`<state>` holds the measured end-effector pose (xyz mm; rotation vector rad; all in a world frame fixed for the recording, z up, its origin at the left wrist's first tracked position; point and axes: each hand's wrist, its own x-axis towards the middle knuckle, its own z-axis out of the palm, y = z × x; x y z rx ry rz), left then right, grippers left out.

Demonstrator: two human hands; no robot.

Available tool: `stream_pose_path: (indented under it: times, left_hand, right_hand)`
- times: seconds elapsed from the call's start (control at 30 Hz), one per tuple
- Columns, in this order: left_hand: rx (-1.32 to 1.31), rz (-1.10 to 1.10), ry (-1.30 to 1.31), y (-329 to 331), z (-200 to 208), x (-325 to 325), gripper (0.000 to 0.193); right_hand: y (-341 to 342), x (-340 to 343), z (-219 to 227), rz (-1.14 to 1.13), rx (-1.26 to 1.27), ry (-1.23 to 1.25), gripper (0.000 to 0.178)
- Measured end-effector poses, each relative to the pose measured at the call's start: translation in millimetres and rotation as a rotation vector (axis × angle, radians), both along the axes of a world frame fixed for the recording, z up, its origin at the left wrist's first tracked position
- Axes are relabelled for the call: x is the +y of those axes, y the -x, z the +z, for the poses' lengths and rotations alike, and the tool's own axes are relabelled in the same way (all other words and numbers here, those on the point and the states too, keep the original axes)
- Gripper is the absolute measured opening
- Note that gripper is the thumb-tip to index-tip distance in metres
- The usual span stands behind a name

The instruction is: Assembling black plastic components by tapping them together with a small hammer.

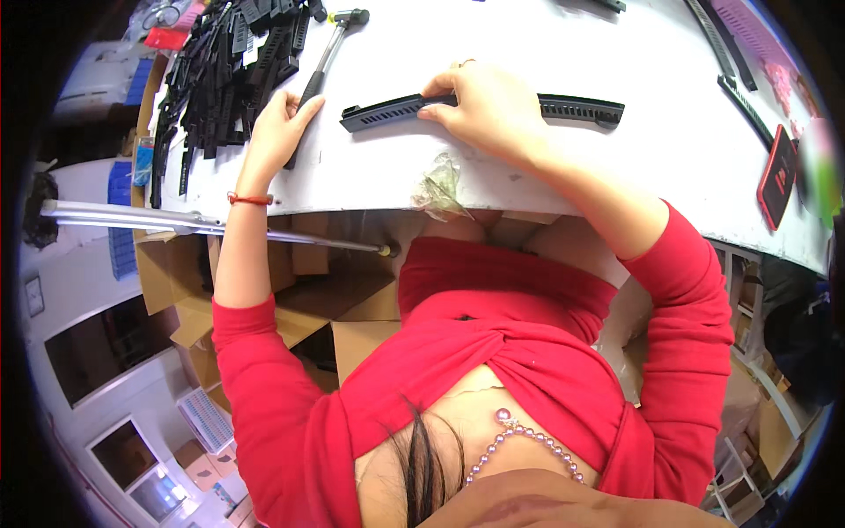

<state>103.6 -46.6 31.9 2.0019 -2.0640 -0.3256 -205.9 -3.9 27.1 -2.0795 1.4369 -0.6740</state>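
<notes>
At a white worktable, a slotted black strip, long axis running left to right, is pinched near its middle by the right hand; left of the strip, the left hand curls closed around a hammer.

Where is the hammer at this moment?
In the head view, the hammer is at the upper left, in the left hand, just right of the pile of black parts.
</notes>
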Motion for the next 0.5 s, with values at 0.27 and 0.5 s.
stream_pose_path:
  times: [0.27,0.5]
  left_hand:
    - [0.352,-0.001,0.061,40,67,100,0.046]
    - [0.042,-0.269,0.217,55,66,139,0.046]
  right_hand:
    - [1,1,-7,-0.023,0.017,0.053,0.03]
    - [-4,0,-7,-0.051,-0.006,0.053,0.031]
